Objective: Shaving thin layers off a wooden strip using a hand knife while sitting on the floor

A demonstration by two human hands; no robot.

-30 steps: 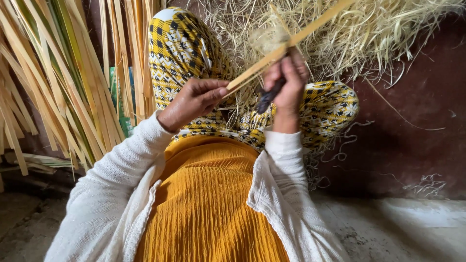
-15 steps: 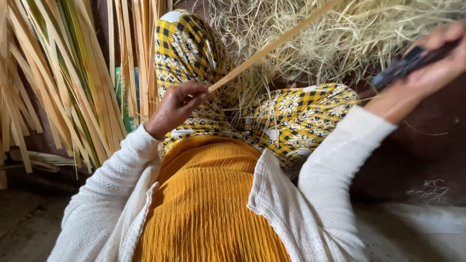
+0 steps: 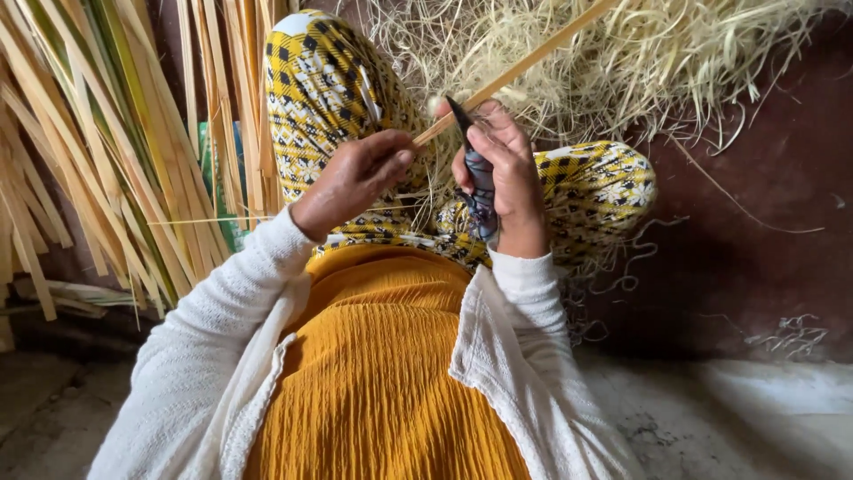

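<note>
The long pale-yellow bamboo strip [image 3: 524, 64] runs up and right from the pinching left hand [image 3: 355, 178]; the right hand [image 3: 499, 169], beside it, grips a dark-handled knife [image 3: 475, 169] at its near end.

Strips [image 3: 98, 151] left, shavings [image 3: 640, 53] ahead

1 head-worn camera, looking steeply down the person's own torso toward raised knees, close range, left hand [image 3: 355, 178] and right hand [image 3: 498, 169] at upper centre of frame, floor [image 3: 755, 409] along the bottom edge, no second view
</note>
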